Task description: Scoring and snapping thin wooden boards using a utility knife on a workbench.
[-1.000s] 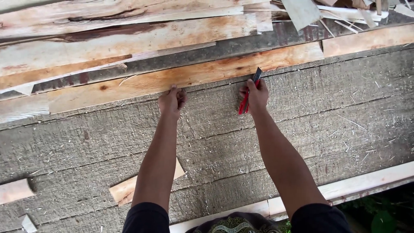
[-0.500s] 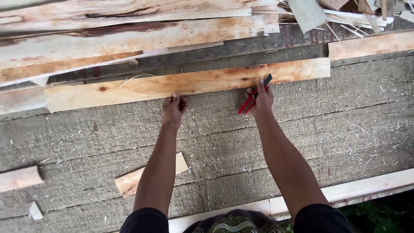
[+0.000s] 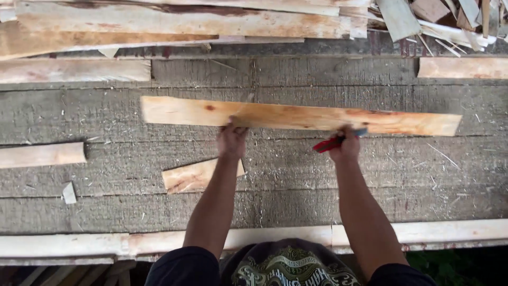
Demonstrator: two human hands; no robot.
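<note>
A long pale wooden plank [image 3: 296,116] with a few knots is held level above a rough grey plank surface [image 3: 296,185]. My left hand [image 3: 231,140] grips the plank's near edge left of its middle. My right hand [image 3: 345,148] grips the near edge further right, and a red-handled tool [image 3: 330,143] with a dark tip sticks out of the same hand. Both arms reach straight forward from my body at the bottom of the view.
A stack of long pale boards [image 3: 174,26] lies along the far edge, with offcuts at the far right [image 3: 455,16]. Short wood pieces lie at left [image 3: 42,154] and under my left arm [image 3: 185,177]. A pale rail [image 3: 450,233] runs along the near edge.
The plank has come off the pile at the far edge and moved toward me, both hands on it. The view has shifted, so more of the grey surface shows behind the plank.
</note>
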